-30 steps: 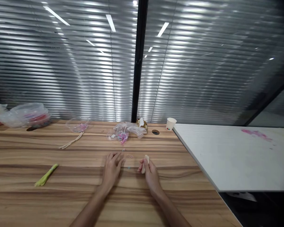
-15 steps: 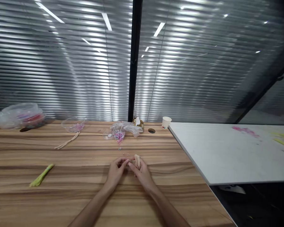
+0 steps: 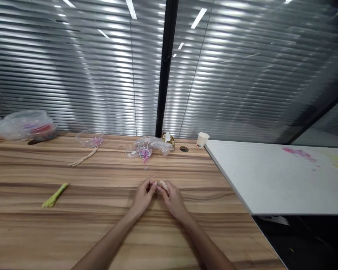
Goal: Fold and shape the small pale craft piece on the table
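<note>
Over the wooden table both hands meet close together, fingertips almost touching. My right hand is closed on a beige soft strand, folded into a short bundle that shows above the fingers. My left hand is pinched, thumb against fingers, beside it; whatever lies in the pinch is too small to make out. Just beyond the fingertips lie a few tiny rings, like small elastic bands. A clear bag of pink and pale small bands sits farther back.
On the left lie a yellow bundle and a beige strand. Behind them stand a clear bowl with pink bits and a bagged plastic tub. At the back are a gold wrapper and a paper cup. A white table adjoins on the right.
The view has shifted slightly, so the table's contents appear a little higher and mostly farther right. My hands stay together, and the beige strand in my right hand now leans more to the left.
</note>
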Demonstrator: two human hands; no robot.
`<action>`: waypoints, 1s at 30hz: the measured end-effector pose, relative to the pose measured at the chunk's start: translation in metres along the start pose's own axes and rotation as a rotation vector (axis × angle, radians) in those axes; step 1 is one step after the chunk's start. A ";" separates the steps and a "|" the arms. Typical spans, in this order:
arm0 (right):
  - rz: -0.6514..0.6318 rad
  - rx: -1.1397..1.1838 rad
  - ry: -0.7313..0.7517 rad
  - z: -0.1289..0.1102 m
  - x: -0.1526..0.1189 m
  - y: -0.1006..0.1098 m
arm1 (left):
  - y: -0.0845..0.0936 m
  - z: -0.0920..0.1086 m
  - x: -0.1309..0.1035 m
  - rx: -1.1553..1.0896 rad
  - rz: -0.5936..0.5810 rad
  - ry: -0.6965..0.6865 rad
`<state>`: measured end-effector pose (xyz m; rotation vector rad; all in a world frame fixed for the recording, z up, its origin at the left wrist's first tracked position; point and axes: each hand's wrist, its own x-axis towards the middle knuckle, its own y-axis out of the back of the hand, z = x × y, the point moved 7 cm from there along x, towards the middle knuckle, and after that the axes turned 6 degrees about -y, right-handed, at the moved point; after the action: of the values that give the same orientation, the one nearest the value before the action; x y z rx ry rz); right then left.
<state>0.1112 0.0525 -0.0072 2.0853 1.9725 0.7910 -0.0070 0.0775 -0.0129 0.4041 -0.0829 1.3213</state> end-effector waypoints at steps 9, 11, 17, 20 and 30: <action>0.073 -0.213 -0.006 -0.007 -0.003 0.005 | -0.007 0.025 -0.002 0.004 -0.093 -0.122; 0.105 -0.143 -0.033 -0.008 -0.003 0.009 | -0.008 0.030 -0.002 -0.032 -0.126 -0.133; -0.051 0.242 -0.071 -0.010 -0.001 0.001 | -0.005 0.010 -0.001 -0.319 -0.048 0.087; -0.085 0.450 -0.164 -0.005 -0.001 -0.005 | -0.011 0.001 -0.004 -0.545 -0.023 0.250; 0.163 0.537 -0.244 0.012 0.001 0.004 | -0.018 0.009 -0.010 -0.469 -0.132 0.276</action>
<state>0.1206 0.0559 -0.0153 2.5028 2.0554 0.0023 0.0096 0.0620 -0.0115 -0.1692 -0.1287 1.1717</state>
